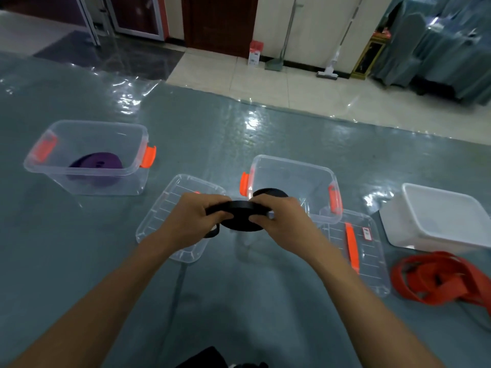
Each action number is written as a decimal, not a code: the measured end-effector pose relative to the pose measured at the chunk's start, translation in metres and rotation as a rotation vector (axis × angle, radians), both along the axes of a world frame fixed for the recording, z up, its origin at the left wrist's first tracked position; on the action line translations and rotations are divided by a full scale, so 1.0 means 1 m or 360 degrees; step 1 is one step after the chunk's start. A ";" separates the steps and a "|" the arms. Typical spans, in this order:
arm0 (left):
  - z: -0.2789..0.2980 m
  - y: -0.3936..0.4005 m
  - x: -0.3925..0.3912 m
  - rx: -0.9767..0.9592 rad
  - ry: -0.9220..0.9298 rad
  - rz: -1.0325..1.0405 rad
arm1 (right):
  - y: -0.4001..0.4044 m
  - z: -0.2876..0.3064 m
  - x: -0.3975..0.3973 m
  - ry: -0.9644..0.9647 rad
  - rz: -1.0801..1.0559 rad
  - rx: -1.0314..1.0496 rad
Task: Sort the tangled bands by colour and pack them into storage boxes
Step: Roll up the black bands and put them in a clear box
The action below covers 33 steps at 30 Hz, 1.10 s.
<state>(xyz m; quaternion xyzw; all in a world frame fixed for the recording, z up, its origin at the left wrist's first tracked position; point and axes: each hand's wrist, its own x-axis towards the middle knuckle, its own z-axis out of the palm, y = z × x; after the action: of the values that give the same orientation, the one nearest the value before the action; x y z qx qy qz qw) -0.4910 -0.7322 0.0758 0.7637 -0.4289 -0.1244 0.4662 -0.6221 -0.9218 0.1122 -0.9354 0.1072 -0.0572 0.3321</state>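
The clear plastic storage box with orange latches (pixel 87 158) at far left holds a coiled purple band (pixel 97 168). The second clear plastic box (pixel 293 187), at centre, holds a coiled black band (pixel 269 193) against its near wall. The white plastic tub (pixel 435 219) at right shows no contents. Two clear lids (pixel 172 216) lie flat on the desk. The left hand (pixel 196 216) and right hand (pixel 273 216) pinch a flat black band coil (pixel 240 212) just in front of the centre box, its long axis running left to right. A tangled red band pile (pixel 435 280) lies near the tub.
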 end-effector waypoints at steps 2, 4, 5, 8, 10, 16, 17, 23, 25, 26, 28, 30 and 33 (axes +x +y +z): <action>0.001 0.000 -0.001 -0.0023 -0.0015 0.0004 | 0.003 0.003 0.002 0.0013 -0.0014 -0.0019; -0.001 0.003 -0.002 -0.0071 0.0126 0.0061 | 0.002 0.005 0.004 -0.0045 -0.0073 0.0093; -0.002 0.005 -0.002 -0.0097 0.0181 0.0099 | 0.002 0.006 0.004 -0.0087 -0.0110 0.0156; -0.002 0.012 -0.007 -0.0235 0.0332 0.0227 | 0.002 0.007 0.004 -0.0181 -0.0248 0.0566; 0.001 0.017 -0.009 -0.0353 0.0431 0.0287 | 0.007 0.007 0.002 -0.0194 -0.0318 0.0939; 0.002 0.023 -0.013 -0.0418 0.0553 0.0295 | 0.018 -0.004 -0.004 -0.0210 -0.0359 0.1251; 0.000 0.023 -0.014 -0.0394 0.0539 0.0314 | 0.017 -0.006 -0.006 -0.0207 -0.0295 0.1095; -0.008 0.013 -0.024 -0.0151 0.0305 0.0229 | -0.002 -0.009 -0.013 -0.0088 0.0019 0.0054; -0.005 0.003 -0.027 -0.0179 0.0283 0.0203 | -0.013 -0.009 -0.016 -0.0114 -0.0022 0.0169; -0.003 -0.003 -0.030 -0.0223 0.0292 0.0223 | -0.019 -0.008 -0.017 -0.0151 -0.0073 0.0285; 0.003 -0.019 -0.035 -0.0354 0.0359 0.0315 | -0.029 -0.005 -0.018 -0.0207 -0.0242 0.0660; 0.007 -0.036 -0.039 -0.0461 0.0457 0.0352 | -0.039 -0.005 -0.017 -0.0216 -0.0416 0.1009; 0.005 -0.064 -0.038 -0.0504 0.0440 0.0419 | -0.054 -0.010 -0.015 -0.0250 -0.0596 0.1300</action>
<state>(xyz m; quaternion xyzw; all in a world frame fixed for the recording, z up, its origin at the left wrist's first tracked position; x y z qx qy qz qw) -0.5289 -0.7958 0.0808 0.7060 -0.2720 -0.0972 0.6466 -0.6375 -0.9761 0.1025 -0.6851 0.2627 -0.1401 0.6649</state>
